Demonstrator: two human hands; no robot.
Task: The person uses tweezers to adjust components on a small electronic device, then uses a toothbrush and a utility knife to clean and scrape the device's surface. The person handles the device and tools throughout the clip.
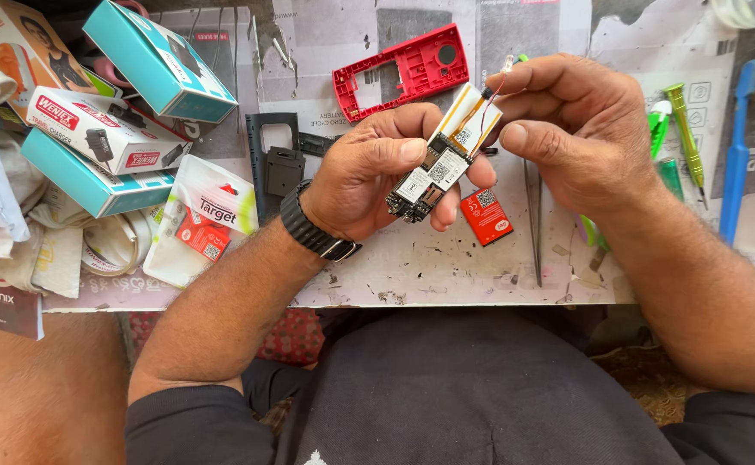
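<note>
Across the whole width of the view a worn, paper-covered worktable (446,267) is spread, its near edge lying just above the person's dark-clad lap. At its left end a heap of small boxes is piled: a teal box (158,62) on top, a white and red charger box (106,129) beneath it, and a second teal box (93,182) lowest. Beside these a white pouch (201,220) is laid. Near the table's middle a red phone housing (408,69) is seen lying flat, with a black phone frame (278,164) to its left. Along the right side a blue toothbrush (739,146) and a green screwdriver (686,138) are set, well apart from the hands.

The left hand (373,172), with a black watch strap (313,228) at its wrist, is closed around the lower half of a bare phone circuit board (442,164), which is held tilted above the table's centre, thumb on its face. The right hand (567,129) is pinched shut at the board's upper end, a thin wire with a tiny clear bulb (507,63) being gripped between thumb and forefinger. Just below the board a small red card (487,217) is lying on the table, and slim tweezers (534,224) are placed beside it.
</note>
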